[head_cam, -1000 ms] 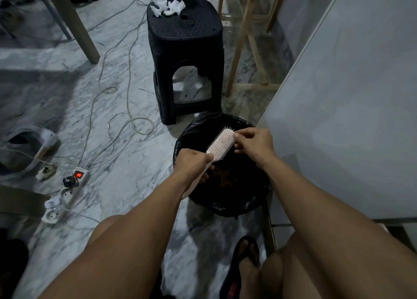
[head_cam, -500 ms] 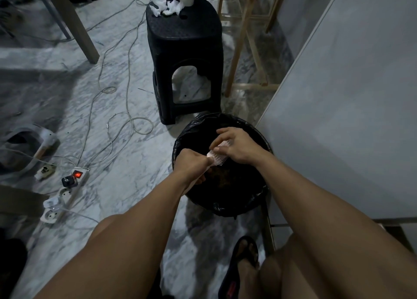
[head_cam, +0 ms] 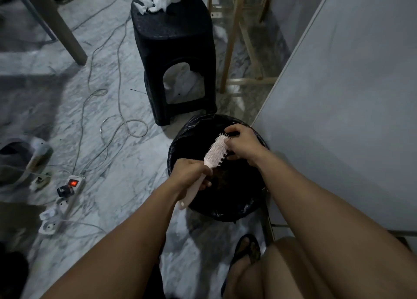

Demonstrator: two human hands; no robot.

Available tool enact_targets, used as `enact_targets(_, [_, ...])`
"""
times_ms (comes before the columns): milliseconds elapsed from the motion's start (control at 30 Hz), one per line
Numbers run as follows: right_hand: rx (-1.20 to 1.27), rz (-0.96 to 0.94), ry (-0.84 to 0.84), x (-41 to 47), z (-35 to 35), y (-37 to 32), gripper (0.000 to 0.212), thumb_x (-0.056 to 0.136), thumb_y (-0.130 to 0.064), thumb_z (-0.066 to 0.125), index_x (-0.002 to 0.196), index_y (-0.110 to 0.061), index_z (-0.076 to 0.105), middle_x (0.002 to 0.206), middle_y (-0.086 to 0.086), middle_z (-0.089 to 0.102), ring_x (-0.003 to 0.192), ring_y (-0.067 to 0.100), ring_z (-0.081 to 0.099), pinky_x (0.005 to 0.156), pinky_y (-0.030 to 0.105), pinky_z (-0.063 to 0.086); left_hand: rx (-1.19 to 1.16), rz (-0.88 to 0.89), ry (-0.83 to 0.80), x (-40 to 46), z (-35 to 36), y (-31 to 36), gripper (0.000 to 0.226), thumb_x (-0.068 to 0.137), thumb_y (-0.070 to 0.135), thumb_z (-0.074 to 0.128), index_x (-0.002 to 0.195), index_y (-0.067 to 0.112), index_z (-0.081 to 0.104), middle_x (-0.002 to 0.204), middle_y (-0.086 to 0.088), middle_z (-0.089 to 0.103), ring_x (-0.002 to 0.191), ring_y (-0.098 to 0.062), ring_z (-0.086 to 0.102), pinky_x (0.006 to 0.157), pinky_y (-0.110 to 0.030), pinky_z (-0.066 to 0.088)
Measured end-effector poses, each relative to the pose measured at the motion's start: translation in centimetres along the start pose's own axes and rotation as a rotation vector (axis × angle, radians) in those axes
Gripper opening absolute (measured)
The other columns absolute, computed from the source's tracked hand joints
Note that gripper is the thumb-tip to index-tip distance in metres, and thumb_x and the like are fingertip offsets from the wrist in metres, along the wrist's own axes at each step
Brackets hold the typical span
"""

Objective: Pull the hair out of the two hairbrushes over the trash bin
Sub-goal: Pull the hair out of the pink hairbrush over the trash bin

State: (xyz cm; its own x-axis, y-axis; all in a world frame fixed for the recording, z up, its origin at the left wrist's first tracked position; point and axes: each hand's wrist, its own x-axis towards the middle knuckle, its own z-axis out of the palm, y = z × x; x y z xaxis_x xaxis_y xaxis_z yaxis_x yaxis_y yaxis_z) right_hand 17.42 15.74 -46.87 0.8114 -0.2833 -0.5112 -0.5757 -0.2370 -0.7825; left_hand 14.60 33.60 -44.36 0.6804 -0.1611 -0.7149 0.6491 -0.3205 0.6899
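Hairbrush (head_cam: 216,151) uncovered again: left hand (head_cam: 189,173) grips handle, right hand (head_cam: 242,143) pinches bristles.

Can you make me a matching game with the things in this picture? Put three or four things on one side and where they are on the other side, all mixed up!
Things:
1. pale pink plastic hairbrush
2. crumpled white tissues
3. round bin lined with a black plastic bag
4. white power strip with a glowing red switch

Places:
A. on the marble floor, far left
B. on top of the black plastic stool
C. handle held by the left hand, right hand at its bristles
D. on the floor under both hands

Pairs: 1-C, 2-B, 3-D, 4-A
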Motion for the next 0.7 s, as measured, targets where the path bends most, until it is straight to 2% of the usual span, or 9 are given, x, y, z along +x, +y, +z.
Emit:
enact_targets(133, [0.081, 0.057, 0.009, 0.6, -0.9, -1.1, 0.034, 0.084, -0.007, 0.064, 0.110, -0.028, 0.057, 0.108, 0.010, 0.063, 0.099, 0.026, 0.065, 0.064, 0.040, 0.062, 0.024, -0.026, -0.098, 0.4, -0.2, 2.0, 0.019, 0.082, -0.008, 0.064, 0.096, 0.004, 0.072, 0.075, -0.017, 0.066, 0.049, -0.018, 0.062, 0.049, -0.026, 0.054])
enact_targets(200, [0.094, 0.064, 0.019, 0.2, -1.7, -2.2, 0.032, 0.086, -0.006, 0.065, 0.114, -0.021, 0.062, 0.104, 0.009, 0.063, 0.094, 0.025, 0.066, 0.063, 0.038, 0.061, 0.082, -0.014, -0.122, -0.1, -0.7, 3.4, 0.022, 0.082, -0.005, 0.067, 0.101, 0.006, 0.072, 0.075, -0.015, 0.068, 0.053, -0.019, 0.064, 0.054, -0.030, 0.057])
enact_targets(300, [0.120, 0.082, 0.083, -1.3, -3.5, -5.3, 0.024, 0.086, -0.003, 0.068, 0.107, -0.013, 0.069, 0.102, 0.010, 0.065, 0.086, 0.025, 0.068, 0.066, 0.041, 0.061, 0.206, 0.019, -0.101, -2.3, -1.5, 7.0, 0.015, 0.081, 0.000, 0.073, 0.093, 0.008, 0.068, 0.069, -0.012, 0.067, 0.054, -0.019, 0.064, 0.054, -0.032, 0.056])
enact_targets(433, [0.170, 0.108, 0.206, -4.5, -6.2, -11.0, 0.017, 0.083, 0.000, 0.070, 0.093, -0.014, 0.069, 0.094, 0.008, 0.064, 0.075, 0.023, 0.069, 0.068, 0.043, 0.062, 0.284, 0.063, -0.086, -6.1, -2.8, 13.1, 0.021, 0.075, -0.001, 0.078, 0.090, 0.000, 0.064, 0.067, -0.012, 0.066, 0.046, -0.015, 0.060, 0.049, -0.028, 0.054])
enact_targets(533, [0.207, 0.116, 0.282, -7.1, -8.2, -15.0, 0.014, 0.082, -0.001, 0.071, 0.084, -0.014, 0.067, 0.088, 0.009, 0.065, 0.073, 0.025, 0.070, 0.069, 0.044, 0.062, 0.353, 0.112, -0.112, -8.9, -4.0, 17.2, 0.021, 0.071, -0.005, 0.079, 0.086, 0.001, 0.067, 0.070, -0.012, 0.067, 0.053, -0.019, 0.060, 0.059, -0.032, 0.056])
enact_targets(633, [0.232, 0.115, 0.340, -10.0, -10.1, -19.0, 0.015, 0.081, 0.000, 0.071, 0.085, -0.013, 0.068, 0.090, 0.010, 0.066, 0.070, 0.025, 0.070, 0.068, 0.044, 0.062, 0.396, 0.153, -0.134, -11.6, -5.0, 21.1, 0.016, 0.069, -0.005, 0.079, 0.079, 0.002, 0.069, 0.071, -0.014, 0.068, 0.056, -0.022, 0.062, 0.068, -0.039, 0.058])
enact_targets(700, [0.257, 0.094, 0.373, -12.1, -11.5, -21.6, 0.015, 0.081, 0.001, 0.071, 0.090, -0.011, 0.069, 0.096, 0.011, 0.064, 0.071, 0.027, 0.070, 0.068, 0.045, 0.062, 0.427, 0.187, -0.152, -13.5, -5.4, 23.8, 0.016, 0.069, -0.005, 0.079, 0.082, -0.002, 0.071, 0.071, -0.015, 0.068, 0.054, -0.021, 0.061, 0.063, -0.035, 0.057])
